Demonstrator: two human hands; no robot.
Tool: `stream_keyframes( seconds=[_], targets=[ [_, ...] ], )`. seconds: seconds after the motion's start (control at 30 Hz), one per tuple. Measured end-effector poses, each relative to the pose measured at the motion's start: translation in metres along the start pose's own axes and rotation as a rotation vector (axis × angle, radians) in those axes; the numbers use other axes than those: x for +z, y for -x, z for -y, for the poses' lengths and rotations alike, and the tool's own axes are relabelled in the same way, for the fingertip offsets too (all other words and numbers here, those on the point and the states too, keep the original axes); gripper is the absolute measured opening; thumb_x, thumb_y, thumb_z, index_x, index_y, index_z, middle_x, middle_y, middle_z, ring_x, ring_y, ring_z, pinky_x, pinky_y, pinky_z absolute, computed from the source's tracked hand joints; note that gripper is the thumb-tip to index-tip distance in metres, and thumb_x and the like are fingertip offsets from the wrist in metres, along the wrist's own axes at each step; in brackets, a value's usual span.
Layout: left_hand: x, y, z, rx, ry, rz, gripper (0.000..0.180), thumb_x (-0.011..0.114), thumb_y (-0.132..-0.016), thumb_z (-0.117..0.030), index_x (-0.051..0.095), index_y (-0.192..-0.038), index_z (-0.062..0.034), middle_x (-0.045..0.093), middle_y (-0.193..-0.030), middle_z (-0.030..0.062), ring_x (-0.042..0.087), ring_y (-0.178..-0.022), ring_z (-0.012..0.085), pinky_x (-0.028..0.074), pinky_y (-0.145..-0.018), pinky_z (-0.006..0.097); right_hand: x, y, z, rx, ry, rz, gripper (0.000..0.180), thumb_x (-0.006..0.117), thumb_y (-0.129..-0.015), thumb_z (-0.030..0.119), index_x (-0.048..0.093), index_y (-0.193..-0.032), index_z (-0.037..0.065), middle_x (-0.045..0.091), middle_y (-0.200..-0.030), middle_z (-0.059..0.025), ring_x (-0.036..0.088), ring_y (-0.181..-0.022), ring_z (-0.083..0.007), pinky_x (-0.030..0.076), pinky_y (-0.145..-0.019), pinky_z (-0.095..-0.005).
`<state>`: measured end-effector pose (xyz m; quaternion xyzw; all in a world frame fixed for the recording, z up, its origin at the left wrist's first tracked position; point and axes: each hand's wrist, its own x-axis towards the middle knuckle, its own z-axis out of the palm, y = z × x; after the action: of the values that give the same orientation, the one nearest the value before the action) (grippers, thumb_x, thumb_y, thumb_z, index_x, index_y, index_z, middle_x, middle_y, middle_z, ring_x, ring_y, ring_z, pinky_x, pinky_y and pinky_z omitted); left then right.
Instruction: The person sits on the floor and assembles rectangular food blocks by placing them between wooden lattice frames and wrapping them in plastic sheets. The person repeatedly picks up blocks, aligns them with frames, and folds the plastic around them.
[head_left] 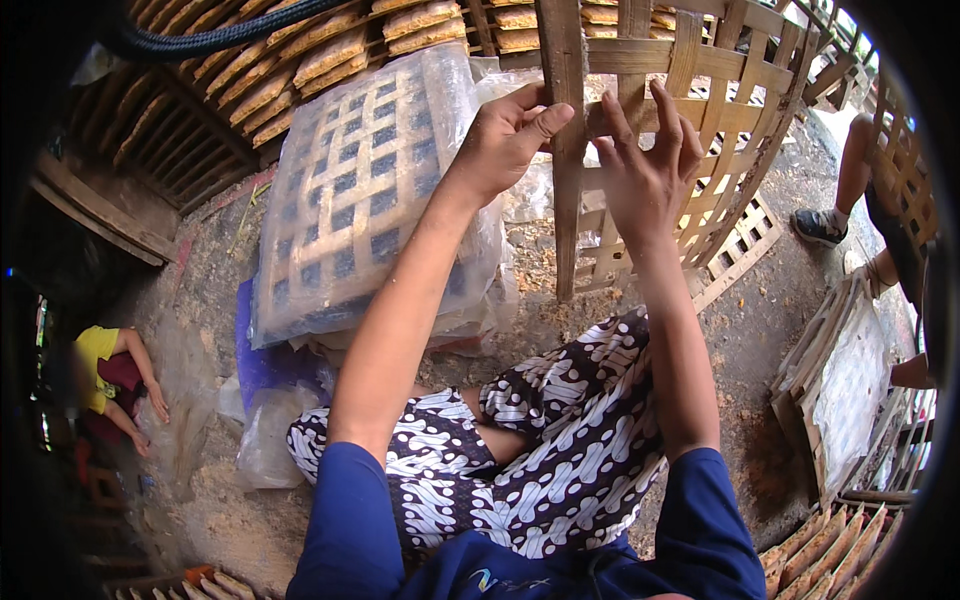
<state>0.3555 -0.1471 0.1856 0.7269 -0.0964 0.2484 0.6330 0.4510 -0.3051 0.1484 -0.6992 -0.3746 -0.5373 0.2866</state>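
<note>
A woven bamboo tray (728, 75) with a wooden edge bar (566, 210) stands upright in front of me, tilted away to the right. My left hand (510, 140) is closed at the left side of that bar, with its thumb against the wood and its fingertips partly hidden. On the other side of the bar, my right hand (648, 175) is raised against the lattice with its fingers spread and bent. No object shows in the right hand. Left of the tray lies another woven tray (350, 190) under clear plastic sheeting, on top of a pile.
Racks of flat tan slabs (330, 60) line the back. A person in yellow (97, 350) is at the far left, and another person's shoe (820, 226) shows at right. Stacked flat panels (850, 390) lean there. Purple sheeting (243, 310) sits under the pile.
</note>
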Motion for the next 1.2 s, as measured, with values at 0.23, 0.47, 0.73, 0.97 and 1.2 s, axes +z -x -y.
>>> stream_keyframes(
  seconds=[0.23, 0.47, 0.73, 0.97, 1.2],
  targets=[
    [0.004, -0.003, 0.003, 0.031, -0.055, 0.009, 0.039, 0.064, -0.094, -0.039, 0.063, -0.119, -0.0097, 0.069, -0.098, -0.0019, 0.063, -0.089, 0.0056, 0.052, -0.078, 0.024, 0.004, -0.001, -0.011, -0.065, -0.086, -0.204, 0.022, 0.082, -0.069, 0.026, 0.077, -0.09, 0.027, 0.062, -0.116, 0.0055, 0.052, -0.108, -0.0185, 0.035, -0.091, -0.0321],
    [-0.003, -0.005, 0.011, 0.033, -0.048, -0.078, 0.04, 0.062, -0.096, -0.038, 0.064, -0.119, -0.0054, 0.07, -0.089, 0.0016, 0.062, -0.081, 0.0059, 0.051, -0.077, 0.026, -0.018, 0.028, -0.018, 0.183, -0.382, -0.153, 0.018, 0.081, -0.072, 0.005, 0.072, -0.087, 0.012, 0.068, -0.093, -0.0028, 0.062, -0.089, -0.0207, 0.05, -0.079, -0.0339],
    [-0.01, 0.001, 0.034, -0.024, 0.109, -0.104, 0.042, 0.065, -0.092, -0.042, 0.067, -0.113, -0.0063, 0.069, -0.095, 0.0004, 0.062, -0.089, 0.0065, 0.05, -0.081, 0.026, -0.014, 0.016, 0.003, 0.195, -0.514, 0.042, 0.045, 0.075, -0.079, 0.004, 0.064, -0.122, 0.012, 0.065, -0.097, -0.0066, 0.061, -0.075, -0.0165, 0.052, -0.066, -0.0293],
    [-0.009, 0.006, 0.034, 0.005, 0.148, -0.061, 0.039, 0.063, -0.094, -0.039, 0.066, -0.117, -0.0088, 0.069, -0.103, 0.0005, 0.063, -0.094, 0.0091, 0.05, -0.085, 0.028, 0.008, 0.007, 0.028, 0.09, -0.459, 0.079, 0.047, 0.078, -0.075, 0.007, 0.069, -0.12, 0.019, 0.06, -0.102, -0.0063, 0.059, -0.088, -0.0211, 0.05, -0.076, -0.0324],
    [-0.014, 0.007, 0.039, 0.012, 0.081, -0.062, 0.038, 0.062, -0.094, -0.039, 0.065, -0.12, -0.0113, 0.068, -0.106, -0.0008, 0.063, -0.094, 0.0082, 0.05, -0.085, 0.027, 0.011, 0.01, 0.028, 0.106, -0.511, 0.028, 0.034, 0.079, -0.073, 0.006, 0.073, -0.105, 0.014, 0.062, -0.095, -0.0068, 0.06, -0.088, -0.0233, 0.05, -0.074, -0.0342]
  ],
)
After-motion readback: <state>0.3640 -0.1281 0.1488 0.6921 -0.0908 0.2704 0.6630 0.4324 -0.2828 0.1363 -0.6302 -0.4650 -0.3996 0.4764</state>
